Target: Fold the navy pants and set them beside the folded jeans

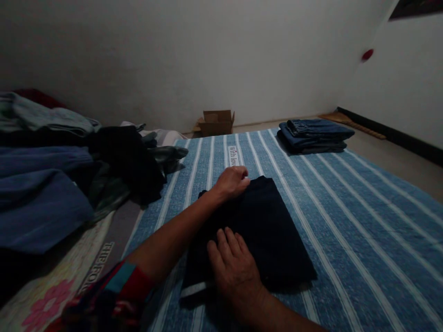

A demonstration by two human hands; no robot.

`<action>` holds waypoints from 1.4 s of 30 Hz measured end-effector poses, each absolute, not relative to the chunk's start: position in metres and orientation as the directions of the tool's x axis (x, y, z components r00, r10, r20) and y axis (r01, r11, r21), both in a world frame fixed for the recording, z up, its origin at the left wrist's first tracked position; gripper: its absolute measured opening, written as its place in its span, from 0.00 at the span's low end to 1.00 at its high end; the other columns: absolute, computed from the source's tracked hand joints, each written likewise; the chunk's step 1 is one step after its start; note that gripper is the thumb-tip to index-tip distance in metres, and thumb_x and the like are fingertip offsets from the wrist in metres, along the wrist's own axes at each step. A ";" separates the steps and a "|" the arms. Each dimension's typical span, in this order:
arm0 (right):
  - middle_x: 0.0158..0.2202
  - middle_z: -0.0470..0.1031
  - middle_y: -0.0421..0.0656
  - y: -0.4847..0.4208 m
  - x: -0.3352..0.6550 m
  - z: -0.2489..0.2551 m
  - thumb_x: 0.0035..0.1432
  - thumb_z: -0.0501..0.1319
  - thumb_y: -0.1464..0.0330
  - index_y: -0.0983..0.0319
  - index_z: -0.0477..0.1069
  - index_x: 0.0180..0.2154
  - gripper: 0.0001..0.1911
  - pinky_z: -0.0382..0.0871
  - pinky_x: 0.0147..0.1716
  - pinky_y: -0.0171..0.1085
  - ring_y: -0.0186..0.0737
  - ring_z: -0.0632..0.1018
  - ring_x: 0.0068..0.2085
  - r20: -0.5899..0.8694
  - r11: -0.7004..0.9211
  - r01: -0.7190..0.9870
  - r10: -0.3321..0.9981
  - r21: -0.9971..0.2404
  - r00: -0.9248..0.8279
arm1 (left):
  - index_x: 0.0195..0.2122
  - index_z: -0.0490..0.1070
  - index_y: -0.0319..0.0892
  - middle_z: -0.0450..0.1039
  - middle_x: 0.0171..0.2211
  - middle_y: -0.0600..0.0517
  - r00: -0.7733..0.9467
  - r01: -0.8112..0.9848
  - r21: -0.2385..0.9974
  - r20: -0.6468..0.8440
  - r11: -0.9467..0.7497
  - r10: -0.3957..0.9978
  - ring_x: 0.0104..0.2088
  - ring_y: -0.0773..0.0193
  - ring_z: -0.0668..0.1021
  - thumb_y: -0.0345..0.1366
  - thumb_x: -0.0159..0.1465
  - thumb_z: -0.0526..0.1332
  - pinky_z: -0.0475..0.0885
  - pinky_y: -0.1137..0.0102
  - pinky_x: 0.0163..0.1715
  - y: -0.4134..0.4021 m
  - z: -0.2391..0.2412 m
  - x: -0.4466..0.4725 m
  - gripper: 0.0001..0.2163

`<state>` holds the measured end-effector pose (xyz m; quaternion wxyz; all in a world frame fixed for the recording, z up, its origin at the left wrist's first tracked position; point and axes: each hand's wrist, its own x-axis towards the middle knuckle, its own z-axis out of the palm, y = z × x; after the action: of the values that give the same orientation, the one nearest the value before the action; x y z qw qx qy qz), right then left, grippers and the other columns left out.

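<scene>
A folded dark navy garment (277, 230) lies flat on the blue striped bed sheet (349, 221), with a pale stripe near its front left corner. My left hand (232, 182) is closed at the garment's far edge, its fingers curled down onto the cloth; the fingertips are partly hidden. Nearer to me, my right hand (237, 272) rests flat on the garment's front left part, palm down with fingers stretched out.
On the left is a heap of loose clothes (44, 193) over a flowered cover (51, 295). A stack of folded jeans (314, 133) sits at the sheet's far right. Behind the bed's far edge stands an open cardboard box (216, 123) by the wall.
</scene>
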<state>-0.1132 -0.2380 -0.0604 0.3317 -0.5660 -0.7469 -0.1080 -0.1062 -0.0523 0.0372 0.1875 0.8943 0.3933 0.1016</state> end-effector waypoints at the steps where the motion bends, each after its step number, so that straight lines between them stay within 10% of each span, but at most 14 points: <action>1: 0.51 0.72 0.57 -0.238 -0.113 -0.061 0.62 0.49 0.72 0.68 0.68 0.50 0.17 0.67 0.49 0.52 0.56 0.69 0.56 0.626 0.341 0.914 0.768 -0.219 -0.136 | 0.31 0.73 0.39 0.75 0.31 0.48 0.620 0.712 0.396 0.034 -0.580 0.784 0.34 0.59 0.75 0.33 0.58 0.56 0.66 0.68 0.36 -0.060 0.039 -0.128 0.07; 6: 0.50 0.73 0.57 -0.238 -0.113 -0.063 0.61 0.47 0.74 0.68 0.69 0.48 0.18 0.67 0.48 0.51 0.55 0.69 0.55 0.692 0.354 0.909 0.713 -0.220 -0.110 | 0.23 0.68 0.43 0.73 0.24 0.52 0.238 0.905 0.365 -0.008 -0.218 0.971 0.28 0.61 0.74 0.45 0.59 0.55 0.63 0.69 0.28 -0.106 0.026 -0.220 0.13; 13: 0.51 0.72 0.58 -0.237 -0.109 -0.065 0.58 0.50 0.75 0.68 0.69 0.49 0.18 0.67 0.49 0.51 0.55 0.69 0.55 0.669 0.368 0.914 0.725 -0.170 -0.167 | 0.25 0.68 0.41 0.71 0.18 0.51 0.071 0.667 0.731 -0.258 0.147 0.963 0.20 0.59 0.74 0.55 0.52 0.57 0.64 0.69 0.20 -0.146 0.005 -0.247 0.20; 29: 0.54 0.69 0.59 -0.239 -0.107 -0.065 0.56 0.51 0.74 0.70 0.64 0.54 0.24 0.67 0.52 0.53 0.53 0.66 0.59 0.665 0.383 0.866 0.742 -0.323 -0.080 | 0.45 0.64 0.37 0.67 0.18 0.61 0.009 0.319 0.927 -0.211 0.197 0.978 0.18 0.67 0.70 0.42 0.44 0.67 0.63 0.73 0.20 -0.156 0.000 -0.229 0.28; 36: 0.52 0.70 0.60 -0.236 -0.111 -0.067 0.57 0.50 0.74 0.71 0.66 0.53 0.22 0.67 0.51 0.53 0.54 0.67 0.58 0.677 0.349 0.885 0.734 -0.308 -0.054 | 0.48 0.67 0.33 0.74 0.25 0.50 -0.011 0.573 0.797 -0.224 0.190 0.974 0.30 0.52 0.78 0.52 0.47 0.66 0.71 0.63 0.30 -0.148 -0.004 -0.233 0.33; 42: 0.53 0.71 0.59 -0.234 -0.108 -0.062 0.58 0.50 0.72 0.72 0.63 0.56 0.24 0.67 0.52 0.52 0.53 0.68 0.57 0.663 0.363 0.875 0.746 -0.320 -0.067 | 0.59 0.58 0.35 0.76 0.27 0.51 0.074 0.432 0.851 -0.364 0.299 0.928 0.32 0.55 0.80 0.40 0.50 0.68 0.73 0.66 0.31 -0.153 0.007 -0.225 0.36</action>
<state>-0.1078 -0.2344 -0.0619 0.3933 -0.5582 -0.7259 -0.0822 -0.2246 -0.1528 0.0066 0.4983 0.5371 0.6334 0.2488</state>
